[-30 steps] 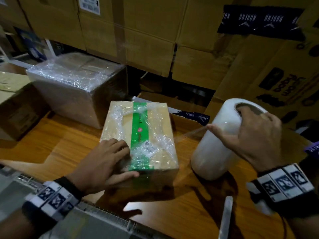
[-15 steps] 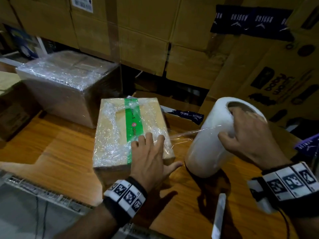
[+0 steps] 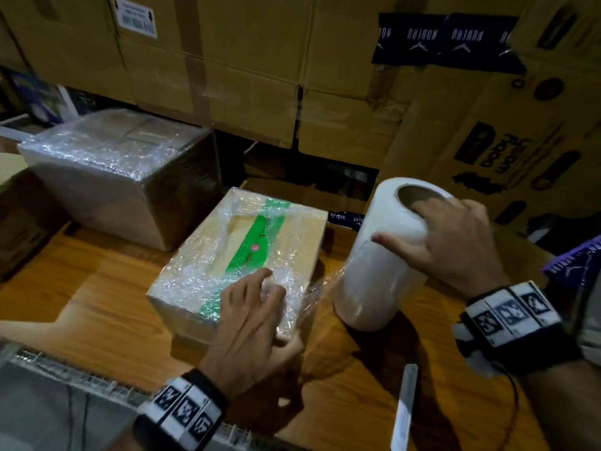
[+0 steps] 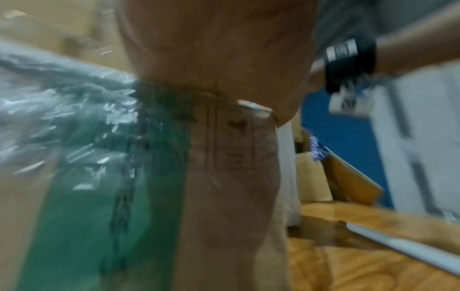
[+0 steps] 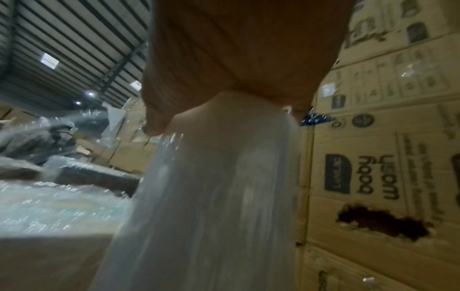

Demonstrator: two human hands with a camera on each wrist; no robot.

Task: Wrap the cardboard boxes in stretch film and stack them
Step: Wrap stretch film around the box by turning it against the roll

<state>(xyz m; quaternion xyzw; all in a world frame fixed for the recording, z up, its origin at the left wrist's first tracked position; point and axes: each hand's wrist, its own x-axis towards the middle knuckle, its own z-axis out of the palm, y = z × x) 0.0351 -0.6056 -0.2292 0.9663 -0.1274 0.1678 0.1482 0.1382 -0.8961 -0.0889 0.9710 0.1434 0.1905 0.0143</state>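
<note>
Head view, box: the small cardboard box (image 3: pixel 240 255) with the green tape stripe (image 3: pixel 252 249) sits on the wooden table (image 3: pixel 97 288), turned at an angle, crinkled stretch film over its top.
Head view, my left hand: my left hand (image 3: pixel 257 320) lies on the near right corner of the box, fingers straight and spread on the film, thumb down the side.
Head view, my right hand: my right hand (image 3: pixel 455 242) grips the top of the stretch film roll (image 3: pixel 380 262), one finger in the core hole, thumb across the side.
Head view, roll: it stands just right of the box, leaning a little, a short web of film running from it to the box corner.
Head view, surroundings: a larger wrapped box (image 3: pixel 107 170) sits behind to the left; stacked cartons (image 3: pixel 253 70) form a wall behind; a pale flat strip (image 3: pixel 403 408) lies on the table near me.
Left wrist view: blurred; my palm (image 4: pixel 214 49) presses on the box edge, green stripe (image 4: pixel 99 196) running down its side.
Right wrist view: blurred; my palm (image 5: pixel 244 49) sits atop the white roll (image 5: pixel 219 196); I cannot tell my finger positions here.
</note>
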